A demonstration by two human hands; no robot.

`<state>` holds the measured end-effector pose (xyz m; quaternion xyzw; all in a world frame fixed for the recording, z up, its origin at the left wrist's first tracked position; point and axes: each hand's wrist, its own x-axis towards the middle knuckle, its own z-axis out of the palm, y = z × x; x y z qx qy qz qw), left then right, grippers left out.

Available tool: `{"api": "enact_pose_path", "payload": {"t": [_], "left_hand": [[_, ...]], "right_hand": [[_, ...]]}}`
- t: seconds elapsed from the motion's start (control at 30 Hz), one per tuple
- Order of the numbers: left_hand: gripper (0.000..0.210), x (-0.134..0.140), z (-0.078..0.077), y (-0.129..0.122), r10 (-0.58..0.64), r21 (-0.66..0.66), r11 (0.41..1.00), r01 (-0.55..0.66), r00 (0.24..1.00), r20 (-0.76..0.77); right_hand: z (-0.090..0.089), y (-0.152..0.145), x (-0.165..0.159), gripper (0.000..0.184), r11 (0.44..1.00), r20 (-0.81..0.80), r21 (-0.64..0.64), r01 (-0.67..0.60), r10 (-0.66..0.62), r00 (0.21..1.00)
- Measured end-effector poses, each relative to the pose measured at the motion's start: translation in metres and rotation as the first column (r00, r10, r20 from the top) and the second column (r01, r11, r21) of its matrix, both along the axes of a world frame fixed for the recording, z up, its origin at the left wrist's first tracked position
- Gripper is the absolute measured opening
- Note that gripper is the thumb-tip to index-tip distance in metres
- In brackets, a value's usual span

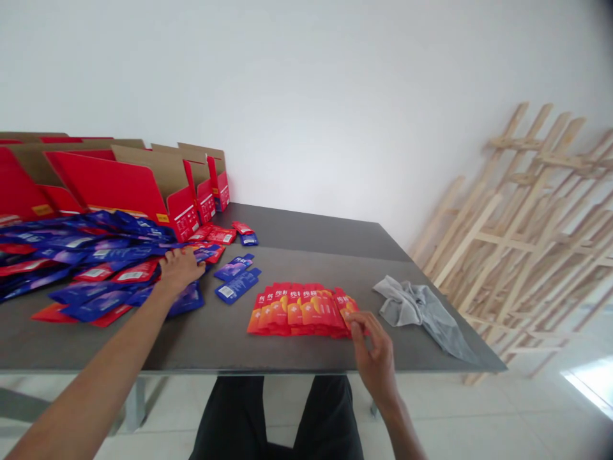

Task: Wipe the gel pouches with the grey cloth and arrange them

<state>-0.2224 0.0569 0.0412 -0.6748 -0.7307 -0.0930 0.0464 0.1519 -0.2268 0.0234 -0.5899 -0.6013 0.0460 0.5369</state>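
My left hand (179, 269) reaches into a heap of blue packets (108, 254) and red packets on the left of the table. Its fingers are slightly apart on top of the packets; the tips are partly hidden. In front of me an overlapping row of red-orange packets (292, 313) lies flat, printed sides up. At the row's right end, thumb and forefinger of my right hand (376, 354) close on the lower edge of a tilted red packet (345, 303). Two loose blue packets (237, 285) lie between the heap and the row.
Open red cardboard boxes (108, 182) stand behind the heap along the wall. A small red packet (242, 228) and a blue one lie near them. A crumpled grey-white cloth (407, 303) is at the grey table's (306, 259) right end. Wooden frames (517, 236) lean beyond it.
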Motion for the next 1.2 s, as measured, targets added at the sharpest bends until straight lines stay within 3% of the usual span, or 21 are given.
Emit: {"api": "enact_pose_path", "payload": {"t": [0.3,0.47,0.57,0.73,0.8,0.97,1.13,1.2], "left_hand": [[0.035,0.007,0.004,0.002,-0.019,-0.005,1.000,0.020,0.997,0.072],[0.050,0.021,0.011,-0.015,-0.041,0.046,0.998,0.036,0.992,0.118],[0.055,0.045,0.015,-0.046,-0.186,0.224,0.967,0.123,0.939,0.289],[0.059,0.102,0.019,-0.134,-0.501,0.432,0.849,0.304,0.722,0.477],[0.063,0.123,0.021,-0.173,-0.545,0.449,0.828,0.335,0.668,0.507],[0.075,0.162,0.016,-0.251,-0.580,0.404,0.815,0.416,0.593,0.559],[0.078,0.184,-0.004,-0.283,-0.561,0.346,0.826,0.445,0.589,0.582],[0.081,0.187,-0.007,-0.285,-0.581,0.361,0.811,0.459,0.570,0.581]], "right_hand": [[-0.018,-0.039,-0.005,0.022,0.997,-0.134,-0.053,0.058,-0.065,0.989],[-0.025,-0.041,-0.022,0.024,0.998,-0.214,-0.051,0.030,-0.040,0.976],[-0.029,-0.036,-0.039,0.027,0.991,-0.318,-0.105,-0.085,0.047,0.947],[-0.021,-0.026,-0.065,0.049,0.965,-0.286,-0.129,-0.226,0.182,0.941],[-0.012,-0.024,-0.069,0.054,0.960,-0.277,-0.097,-0.261,0.226,0.934],[0.003,-0.026,-0.071,0.044,0.951,-0.294,-0.118,-0.287,0.242,0.925],[0.004,-0.034,-0.070,0.032,0.969,-0.257,-0.215,-0.119,0.061,0.965],[0.008,-0.032,-0.066,0.031,0.955,-0.320,-0.245,-0.167,0.083,0.944]]}}
